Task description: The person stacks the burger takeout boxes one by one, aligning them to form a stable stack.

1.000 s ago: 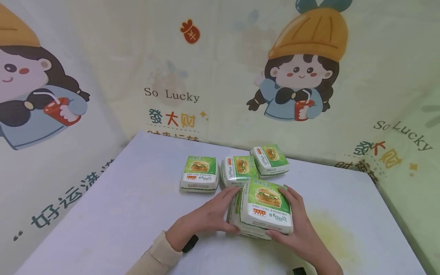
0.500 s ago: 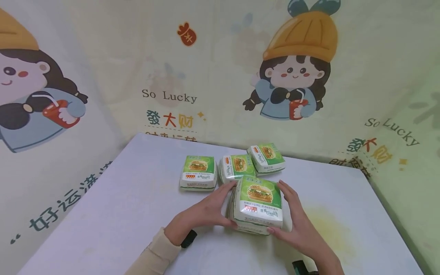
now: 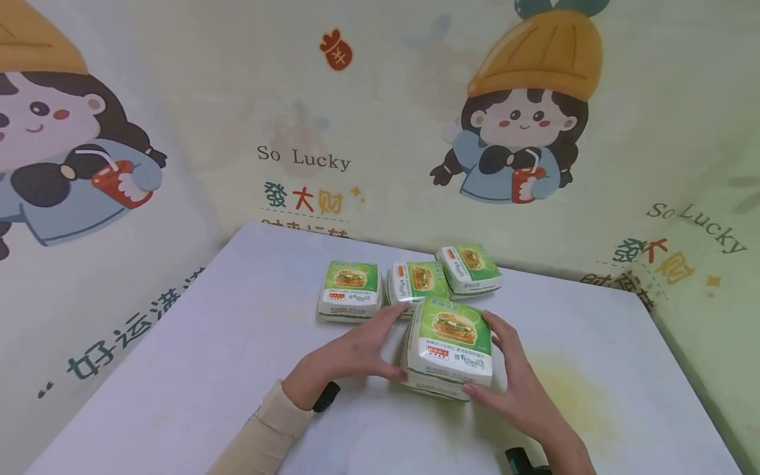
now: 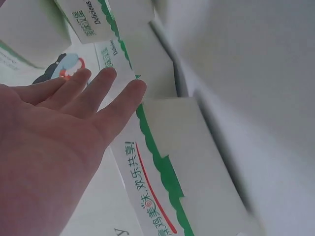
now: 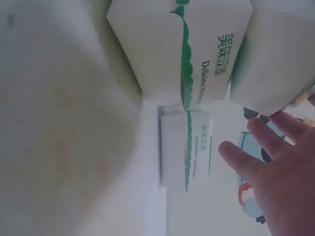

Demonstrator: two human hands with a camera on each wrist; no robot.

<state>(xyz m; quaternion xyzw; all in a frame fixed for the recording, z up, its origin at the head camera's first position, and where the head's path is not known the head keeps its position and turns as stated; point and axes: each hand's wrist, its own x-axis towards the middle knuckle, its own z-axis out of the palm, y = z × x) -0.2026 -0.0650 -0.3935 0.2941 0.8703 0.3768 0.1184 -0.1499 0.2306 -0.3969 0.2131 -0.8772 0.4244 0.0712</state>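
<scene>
Two green-and-white burger boxes are stacked at the table's front middle, the upper burger box [image 3: 454,340] sitting slightly off to the right of the lower burger box [image 3: 433,388]. My left hand [image 3: 362,349] spans the stack's left side, thumb at the front corner and fingers toward the back. On the right side my right hand [image 3: 522,389] has its thumb at the front corner and its fingertips at the back corner. Both wrist views show outstretched fingers [image 4: 120,108] [image 5: 246,160]. Table shows between each palm and the boxes. Each thumb is out of its wrist view.
Three more burger boxes stand behind the stack: one at left [image 3: 350,290], one in the middle [image 3: 418,280] and one at the back right [image 3: 469,269]. The white table [image 3: 237,343] meets a printed cloth [image 3: 386,132] behind and at both sides.
The upper box has come down from a tilt to lie on the lower one. The right palm has drawn away from its side. Over the last half second the hands have barely moved.
</scene>
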